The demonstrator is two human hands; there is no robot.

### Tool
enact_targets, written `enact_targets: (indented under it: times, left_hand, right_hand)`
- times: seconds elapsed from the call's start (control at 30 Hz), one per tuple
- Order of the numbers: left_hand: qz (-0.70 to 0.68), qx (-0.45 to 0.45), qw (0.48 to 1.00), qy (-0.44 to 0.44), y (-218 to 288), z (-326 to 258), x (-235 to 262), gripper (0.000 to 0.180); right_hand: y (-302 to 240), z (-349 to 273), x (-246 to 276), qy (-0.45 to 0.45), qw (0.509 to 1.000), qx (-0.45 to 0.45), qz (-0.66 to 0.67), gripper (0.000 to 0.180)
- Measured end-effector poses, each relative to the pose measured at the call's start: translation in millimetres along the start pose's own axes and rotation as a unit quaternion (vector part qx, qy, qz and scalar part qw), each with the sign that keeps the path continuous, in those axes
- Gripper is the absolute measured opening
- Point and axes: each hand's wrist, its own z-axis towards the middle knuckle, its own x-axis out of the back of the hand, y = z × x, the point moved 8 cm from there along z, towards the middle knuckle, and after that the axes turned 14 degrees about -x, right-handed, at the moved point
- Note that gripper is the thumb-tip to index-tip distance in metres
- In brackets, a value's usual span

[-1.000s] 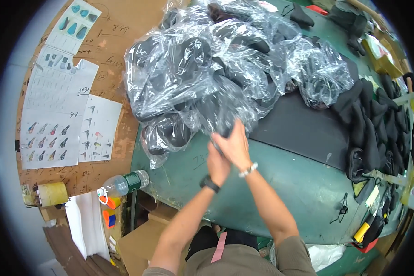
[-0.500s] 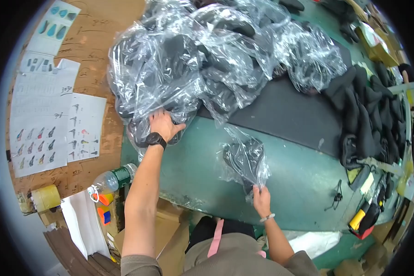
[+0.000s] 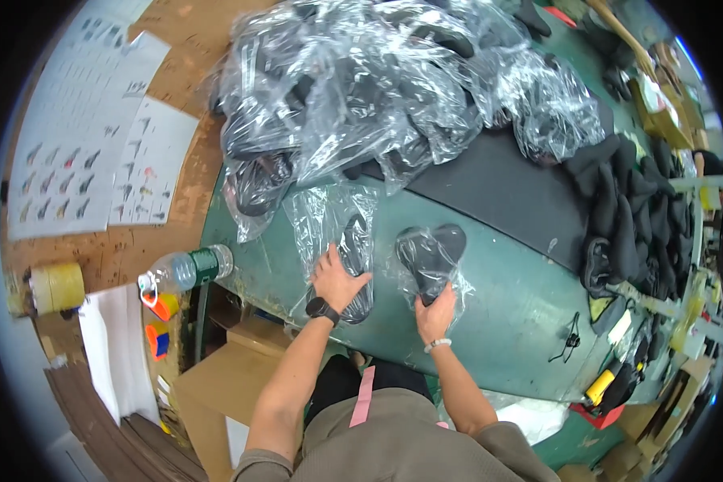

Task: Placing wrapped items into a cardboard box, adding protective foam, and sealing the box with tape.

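Narrow end toward me, a black bicycle saddle (image 3: 431, 251) in a clear plastic bag lies on the green table. My right hand (image 3: 436, 316) is closed around its narrow end. To its left is a second bagged black saddle (image 3: 356, 241), seen more edge-on, with loose plastic spreading on its left side. My left hand (image 3: 339, 283) rests on this bag with fingers stretched and thumb apart, covering part of it. Beyond both hands rises a heap of bagged black saddles (image 3: 337, 104).
A black mat (image 3: 506, 197) lies under the heap's right part. Several unbagged black saddles (image 3: 631, 209) crowd the right side. A plastic bottle (image 3: 186, 269) lies at the left table edge, near paper sheets (image 3: 72, 153) on brown board. A cardboard box (image 3: 217, 386) stands below.
My left hand has come back from the heap toward me, and a second bagged saddle now lies beneath it. The right hand's saddle has shifted slightly and turned its broad top upward.
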Motion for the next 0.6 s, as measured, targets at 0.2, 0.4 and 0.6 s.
enact_targets:
  times: [0.2,0.4,0.6]
  left_hand:
    - [-0.204,0.108,0.973,-0.015,-37,-10,-27,0.08]
    - [-0.329,0.044,0.921,0.204,9,-134,51,0.056]
    - [-0.331,-0.018,0.843,0.423,-53,-360,252,0.05]
  right_hand:
    - [35,-29,-27,-0.011,0.999,0.045,-0.023,0.083]
    - [65,-1,-29,-0.057,0.992,0.1,0.057,0.072]
    - [58,-10,-60,-0.202,0.967,-0.072,0.14,0.042]
